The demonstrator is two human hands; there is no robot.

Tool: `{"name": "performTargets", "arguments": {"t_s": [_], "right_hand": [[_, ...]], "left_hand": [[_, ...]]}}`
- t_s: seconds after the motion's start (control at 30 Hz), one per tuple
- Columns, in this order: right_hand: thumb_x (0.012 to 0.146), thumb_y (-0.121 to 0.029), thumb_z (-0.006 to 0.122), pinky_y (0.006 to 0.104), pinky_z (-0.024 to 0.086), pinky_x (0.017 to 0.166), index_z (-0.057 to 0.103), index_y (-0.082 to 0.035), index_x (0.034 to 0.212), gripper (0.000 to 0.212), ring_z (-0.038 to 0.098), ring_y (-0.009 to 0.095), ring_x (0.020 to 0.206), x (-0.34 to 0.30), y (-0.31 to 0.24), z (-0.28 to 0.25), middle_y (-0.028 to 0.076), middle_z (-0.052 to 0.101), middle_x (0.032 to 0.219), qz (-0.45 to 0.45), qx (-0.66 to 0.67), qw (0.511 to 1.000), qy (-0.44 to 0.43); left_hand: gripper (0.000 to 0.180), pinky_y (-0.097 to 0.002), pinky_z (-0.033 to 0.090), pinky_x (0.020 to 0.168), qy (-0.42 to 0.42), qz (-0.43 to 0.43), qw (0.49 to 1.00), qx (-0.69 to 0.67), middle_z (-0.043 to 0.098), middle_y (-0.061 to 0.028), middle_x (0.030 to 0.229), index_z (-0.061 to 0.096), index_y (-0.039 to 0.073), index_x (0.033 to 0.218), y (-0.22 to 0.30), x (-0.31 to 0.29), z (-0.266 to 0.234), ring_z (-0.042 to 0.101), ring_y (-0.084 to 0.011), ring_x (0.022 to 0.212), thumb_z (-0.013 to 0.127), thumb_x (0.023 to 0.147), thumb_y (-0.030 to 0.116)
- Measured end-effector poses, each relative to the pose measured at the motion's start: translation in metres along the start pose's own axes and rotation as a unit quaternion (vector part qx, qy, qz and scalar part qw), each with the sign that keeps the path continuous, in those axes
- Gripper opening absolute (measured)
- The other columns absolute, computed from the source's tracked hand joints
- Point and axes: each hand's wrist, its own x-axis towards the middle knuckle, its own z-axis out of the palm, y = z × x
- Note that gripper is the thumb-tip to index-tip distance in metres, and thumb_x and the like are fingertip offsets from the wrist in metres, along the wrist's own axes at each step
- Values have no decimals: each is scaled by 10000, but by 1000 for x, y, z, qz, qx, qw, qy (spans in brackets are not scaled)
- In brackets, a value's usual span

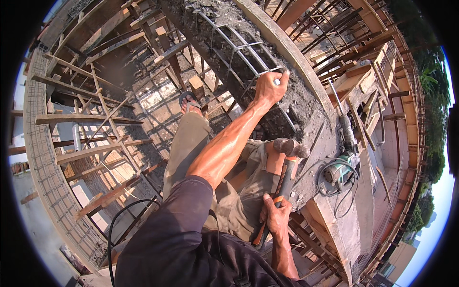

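Head view: around me, largest first, is a wide ring of steel mesh (45, 162) curving down the left side, with green trees (425, 177) beyond the woodwork at the far right. Crossing the upper middle is a rough grey concrete beam (311, 115), broken and gritty on top. Many wooden planks (88, 119) criss-cross the left side below me, some tilted, some nearly level. Along the beam's broken part lies a cage of steel bars (246, 46), running right up to my left hand and crowding the space beside it.

My left arm (224, 138) reaches across the middle and hides part of the beam. To my right, a green and grey power drill (342, 167) lies on the concrete, its long bit pointing away from me. My sandalled foot (190, 104) is down on the left, well apart from both hands.

The hammer (288, 177) slants up in front of my bent knee (275, 160), head at the top. My right hand (277, 215) is closed firmly around its dark and orange handle, below the head. My left hand (270, 89) is curled tight at the end of the cage, around a short metal rod (277, 82); only its round end shows clearly.
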Motion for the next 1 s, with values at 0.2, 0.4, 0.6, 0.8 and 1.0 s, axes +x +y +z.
{"name": "performTargets", "arguments": {"t_s": [0.2, 0.4, 0.6, 0.8, 1.0], "right_hand": [[958, -194, 679, 307, 413, 400, 570, -20, 763, 283, 483, 133, 417, 7, 11, -7, 30, 522, 551, -19, 31, 999, -9], [955, -205, 672, 312, 414, 408, 534, -44, 810, 257, 454, 139, 418, 5, 5, 1, 18, 465, 552, -12, 31, 999, -25], [955, -196, 675, 312, 410, 400, 542, -35, 823, 247, 452, 139, 416, 10, 14, -6, 17, 463, 550, -13, 47, 998, -38], [962, -190, 667, 305, 401, 402, 516, -48, 757, 291, 436, 129, 410, 9, 14, -4, 10, 448, 538, -25, 42, 998, -36], [951, -191, 683, 304, 419, 413, 538, -31, 756, 291, 477, 132, 422, 9, 12, -5, 25, 495, 542, -8, 57, 998, -39]], "left_hand": [[508, -454, 380, 520, -59, 27, 998, 21, 490, -143, 513, 625, -19, 650, 1, 26, -13, 432, -246, 472, 616, 960, 383], [490, -438, 461, 598, -51, -2, 999, -13, 617, -183, 612, 678, -29, 708, 0, 3, -8, 617, -289, 568, 620, 954, 391], [478, -447, 454, 574, -46, 13, 998, 29, 586, -174, 580, 674, 1, 701, 4, 19, -13, 576, -334, 535, 616, 950, 406], [454, -405, 421, 533, -49, 29, 998, -17, 538, -166, 551, 667, -13, 677, 5, 14, -6, 515, -256, 484, 637, 947, 350], [459, -390, 384, 509, -35, 5, 999, -19, 474, -103, 512, 626, -14, 652, 1, 2, -4, 433, -100, 531, 652, 953, 332]]}}
